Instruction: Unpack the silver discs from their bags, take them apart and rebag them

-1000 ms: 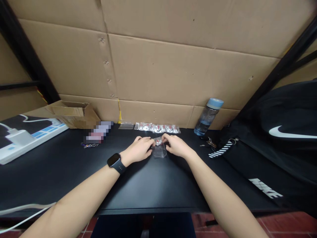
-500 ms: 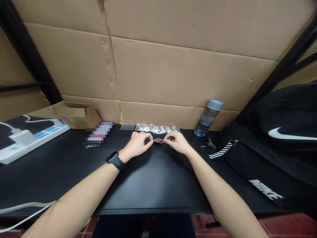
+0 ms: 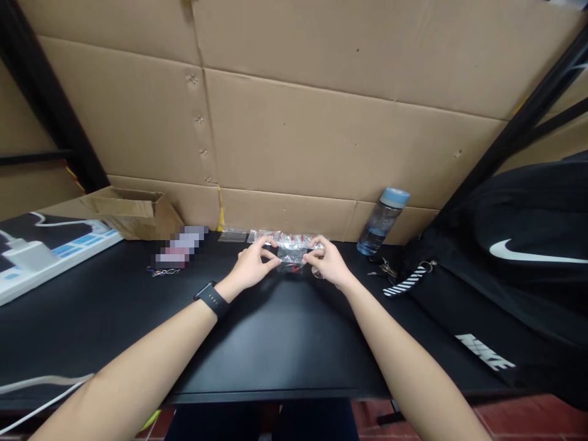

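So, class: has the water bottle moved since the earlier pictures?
No: judged against the cardboard wall behind it, the water bottle keeps the same place.

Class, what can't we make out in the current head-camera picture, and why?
All in the head view:
- Clear packet: its red marking is too small to read.
- Row of packets: partly hidden behind the left hand and right hand.
- Pixelated item: details lost to mosaic.
- Black bag: cut off by right edge.
- White power strip: cut off by left edge.
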Demonstrator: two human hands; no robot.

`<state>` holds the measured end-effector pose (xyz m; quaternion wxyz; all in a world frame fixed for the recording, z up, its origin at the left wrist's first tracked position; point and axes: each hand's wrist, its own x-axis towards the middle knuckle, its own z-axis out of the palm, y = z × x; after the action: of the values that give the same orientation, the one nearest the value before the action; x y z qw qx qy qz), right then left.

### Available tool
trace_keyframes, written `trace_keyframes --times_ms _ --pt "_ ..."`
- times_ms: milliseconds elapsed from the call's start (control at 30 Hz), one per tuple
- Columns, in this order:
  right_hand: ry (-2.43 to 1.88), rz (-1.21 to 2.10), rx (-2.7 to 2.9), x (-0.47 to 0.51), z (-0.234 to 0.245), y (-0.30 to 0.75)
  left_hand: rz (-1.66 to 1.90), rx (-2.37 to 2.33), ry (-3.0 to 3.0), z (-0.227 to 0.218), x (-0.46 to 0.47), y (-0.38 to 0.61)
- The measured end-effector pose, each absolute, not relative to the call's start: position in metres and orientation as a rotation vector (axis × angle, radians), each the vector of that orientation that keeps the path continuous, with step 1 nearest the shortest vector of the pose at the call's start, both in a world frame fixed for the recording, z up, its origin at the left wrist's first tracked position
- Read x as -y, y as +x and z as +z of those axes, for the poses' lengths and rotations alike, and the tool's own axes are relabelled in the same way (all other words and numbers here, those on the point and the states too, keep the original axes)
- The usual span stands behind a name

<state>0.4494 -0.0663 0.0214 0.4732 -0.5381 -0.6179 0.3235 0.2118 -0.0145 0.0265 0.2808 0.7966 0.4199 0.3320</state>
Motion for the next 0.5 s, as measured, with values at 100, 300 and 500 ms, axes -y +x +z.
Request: trace_keyframes --times_ms 100,300,500 --pt "-1.362 0.671 1.578 0.067 0.019 0.448 0.821 -1.154 2.150 0.028 0.019 0.214" --pt "-1.543 0.473 1.928 0.070 0.017 0.445 0.654 -1.182 2.356 0.022 0.030 0.220" --pt "-1.665 0.276 2.107 0.074 0.017 0.441 0.591 -1.174 2.549 0.012 0.035 0.223"
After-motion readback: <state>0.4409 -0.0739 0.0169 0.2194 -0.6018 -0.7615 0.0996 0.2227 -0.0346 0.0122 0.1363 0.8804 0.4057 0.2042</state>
